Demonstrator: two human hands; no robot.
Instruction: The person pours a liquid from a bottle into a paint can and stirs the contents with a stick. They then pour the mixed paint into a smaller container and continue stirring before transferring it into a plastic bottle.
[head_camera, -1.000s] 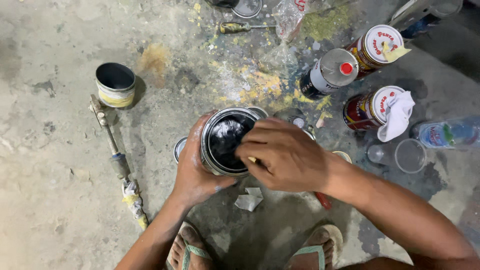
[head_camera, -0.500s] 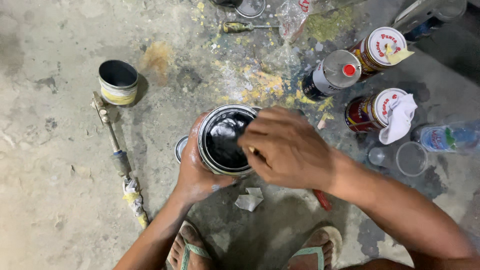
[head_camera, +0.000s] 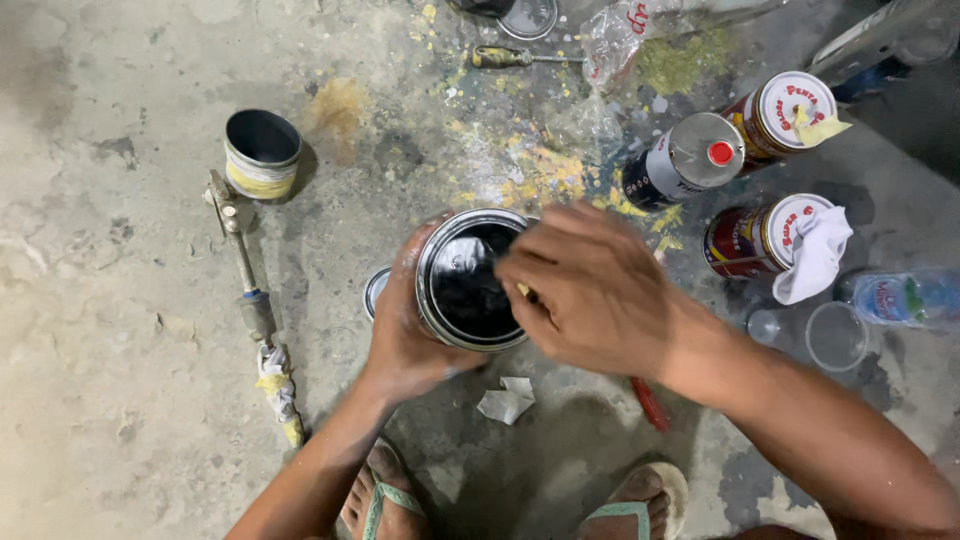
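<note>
An open round tin holding glossy black paint sits tilted in front of me, above a stained concrete floor. My left hand wraps around its left side and underside. Over the tin's right rim, my right hand is closed on a thin stick; only a small yellowish bit of it shows between the fingers, above the paint. A round lid lies on the floor just left of the tin, mostly hidden by my left hand.
A small empty tin stands at the left beside a paint-crusted metal tool. Three closed cans stand at the right, one under a white rag. A clear cup, a water bottle, a screwdriver, paper scraps and my sandalled feet surround me.
My right hand has shifted a little over the tin's rim, as in a stirring motion. The tin sits slightly more tilted in my left hand. Nothing else has moved.
</note>
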